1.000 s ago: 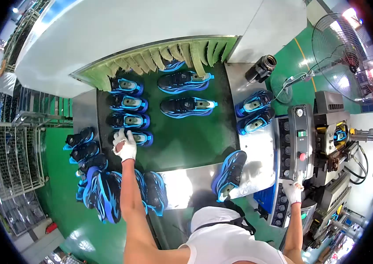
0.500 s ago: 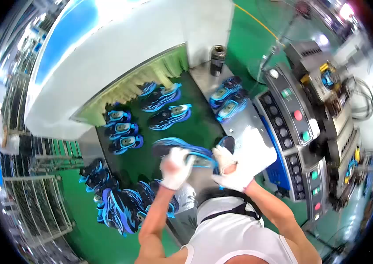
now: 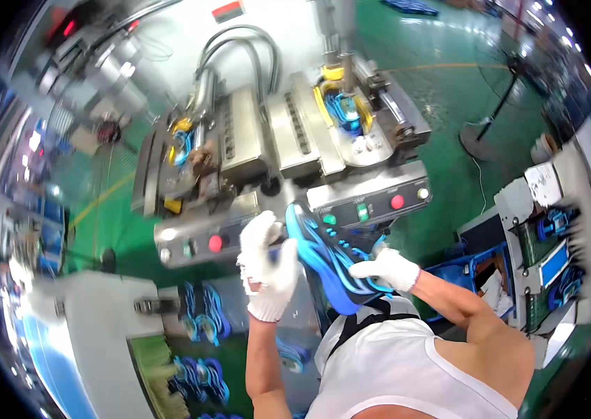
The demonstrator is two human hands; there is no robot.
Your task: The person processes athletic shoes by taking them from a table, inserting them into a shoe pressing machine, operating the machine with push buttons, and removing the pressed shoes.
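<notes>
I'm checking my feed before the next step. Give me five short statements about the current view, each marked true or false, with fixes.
1. The right hand grips a blue-and-black shoe. True.
2. The left hand is bare. False: it wears a white glove.
3. The sleeveless top is black. False: it is white.
4. The nearer-right control panel has a red button. True.
5. The green bristle curtain is at upper right. False: it is at lower left.
</notes>
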